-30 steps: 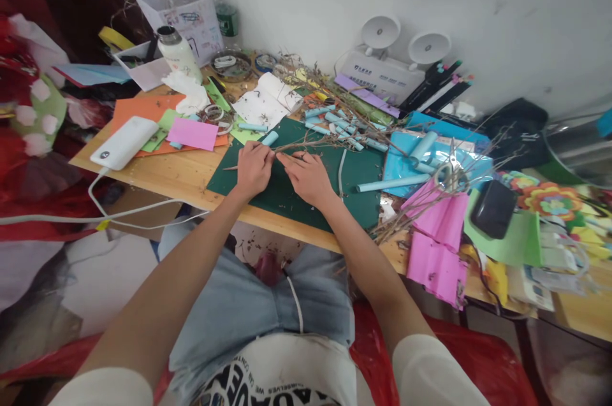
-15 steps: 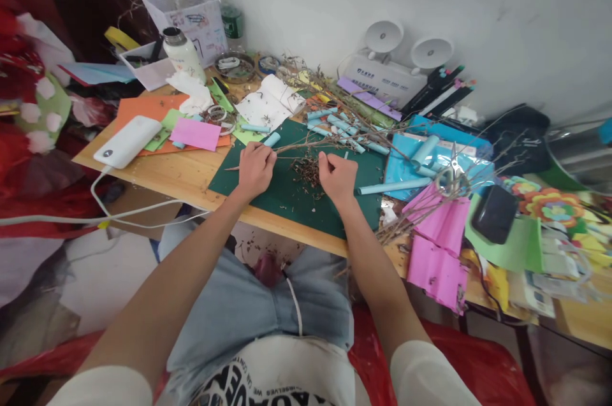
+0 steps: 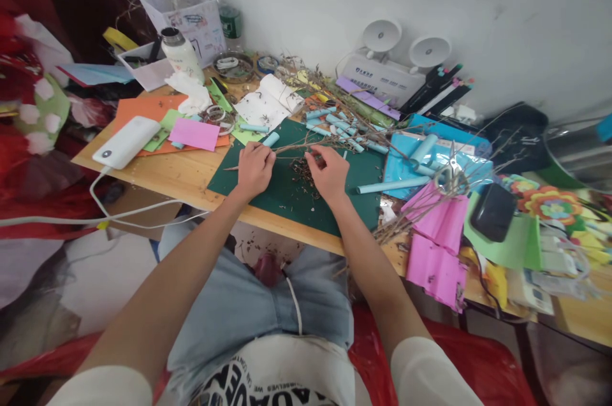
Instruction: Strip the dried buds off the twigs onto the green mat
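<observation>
My left hand (image 3: 255,168) is closed round the thick end of a thin dry branch (image 3: 289,148) that lies across a dark green cutting mat (image 3: 282,192). My right hand (image 3: 329,172) pinches the same branch further along, fingers curled over it. Between the hands lies a small heap of dry twig bits (image 3: 303,170). The branch's twiggy end spreads right over several light blue paper rolls (image 3: 335,122).
A white power bank (image 3: 125,141) with its cable lies at the table's left edge. Pink folded paper (image 3: 437,237), scissors (image 3: 452,170) and a black case (image 3: 492,211) lie to the right. A white bottle (image 3: 179,55), tape rolls and coloured sheets crowd the back.
My right hand slid right along the branch, stripping bits into a heap, then came back left and pinches the branch again. The left hand has kept its hold.
</observation>
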Tool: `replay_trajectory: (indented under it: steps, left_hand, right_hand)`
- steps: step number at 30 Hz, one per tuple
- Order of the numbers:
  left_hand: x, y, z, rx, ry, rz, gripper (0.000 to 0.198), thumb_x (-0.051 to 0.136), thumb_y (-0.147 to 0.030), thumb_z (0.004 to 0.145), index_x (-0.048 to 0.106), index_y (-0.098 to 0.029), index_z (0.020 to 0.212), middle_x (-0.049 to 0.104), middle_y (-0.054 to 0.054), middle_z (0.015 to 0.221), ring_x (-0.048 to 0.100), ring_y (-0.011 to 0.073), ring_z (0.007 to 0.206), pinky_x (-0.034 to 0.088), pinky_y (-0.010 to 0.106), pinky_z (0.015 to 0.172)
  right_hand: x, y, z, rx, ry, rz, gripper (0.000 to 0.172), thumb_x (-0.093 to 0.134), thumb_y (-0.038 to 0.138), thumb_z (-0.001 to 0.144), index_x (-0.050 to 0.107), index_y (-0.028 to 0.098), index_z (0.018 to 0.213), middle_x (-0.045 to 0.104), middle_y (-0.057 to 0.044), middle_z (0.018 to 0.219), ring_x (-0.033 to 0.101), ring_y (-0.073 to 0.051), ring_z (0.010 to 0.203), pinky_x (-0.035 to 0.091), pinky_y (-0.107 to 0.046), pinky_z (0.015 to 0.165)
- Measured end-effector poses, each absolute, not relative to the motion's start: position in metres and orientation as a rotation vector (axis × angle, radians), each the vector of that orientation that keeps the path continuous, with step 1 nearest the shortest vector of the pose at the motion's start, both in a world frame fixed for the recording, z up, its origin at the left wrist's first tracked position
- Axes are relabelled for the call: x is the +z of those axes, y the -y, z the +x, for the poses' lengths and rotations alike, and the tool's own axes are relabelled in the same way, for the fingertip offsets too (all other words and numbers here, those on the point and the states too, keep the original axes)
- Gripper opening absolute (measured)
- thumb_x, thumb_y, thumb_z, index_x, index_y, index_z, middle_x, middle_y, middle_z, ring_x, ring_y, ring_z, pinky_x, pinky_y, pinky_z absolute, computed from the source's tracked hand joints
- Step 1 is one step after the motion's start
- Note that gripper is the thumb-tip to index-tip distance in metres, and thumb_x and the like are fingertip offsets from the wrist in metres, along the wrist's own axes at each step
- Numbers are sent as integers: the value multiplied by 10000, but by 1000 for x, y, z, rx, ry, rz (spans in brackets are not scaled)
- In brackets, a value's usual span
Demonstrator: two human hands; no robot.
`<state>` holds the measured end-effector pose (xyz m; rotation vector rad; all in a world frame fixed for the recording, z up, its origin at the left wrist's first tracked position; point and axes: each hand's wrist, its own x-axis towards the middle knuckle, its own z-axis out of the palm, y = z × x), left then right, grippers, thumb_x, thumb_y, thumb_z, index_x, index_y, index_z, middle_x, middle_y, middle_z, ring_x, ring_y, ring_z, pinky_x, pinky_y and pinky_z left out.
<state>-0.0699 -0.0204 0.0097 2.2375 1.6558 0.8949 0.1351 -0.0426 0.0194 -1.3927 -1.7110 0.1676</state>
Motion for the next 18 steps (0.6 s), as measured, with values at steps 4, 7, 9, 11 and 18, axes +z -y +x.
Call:
replay_trajectory:
  steps: [4,7,9,11,18]
  left_hand:
    - [10,20,-70,900,-1647,2241,297,381,-335,982,571,-218,786,647,76,953,520,266,1072,345,414,848]
    - [12,21,-69,887,-1650,2232,296,378,-335,980,578,-218,796,638,82,956,515,270,1074,349,419,855]
    - [13,21,-69,882,-1666,2227,293,381,-334,979,581,-216,800,634,87,960,513,271,1078,350,420,855]
    - [13,22,-69,879,-1676,2230,288,387,-334,978,580,-216,799,633,88,957,515,272,1078,351,419,848]
    - [12,22,-69,893,-1660,2221,283,393,-330,976,586,-218,802,635,85,960,521,267,1071,346,420,856]
  right_hand:
    - [20,42,133,163,1748,-1349,243,456,321,956,656,188,924,688,-68,857,609,-157,715,500,-300,720]
    - [24,48,129,229,1773,-1311,189,474,276,932,633,185,887,655,-53,816,580,-139,665,487,-274,654]
    - [27,53,125,280,1816,-1275,177,469,265,924,621,189,876,646,-57,842,567,-133,662,482,-263,631]
    - [29,56,123,300,1851,-1228,180,458,249,921,623,193,875,645,-57,852,560,-131,665,483,-261,636]
    - [26,53,132,280,1738,-1252,236,449,233,915,681,197,889,690,-63,835,599,-152,673,508,-302,672]
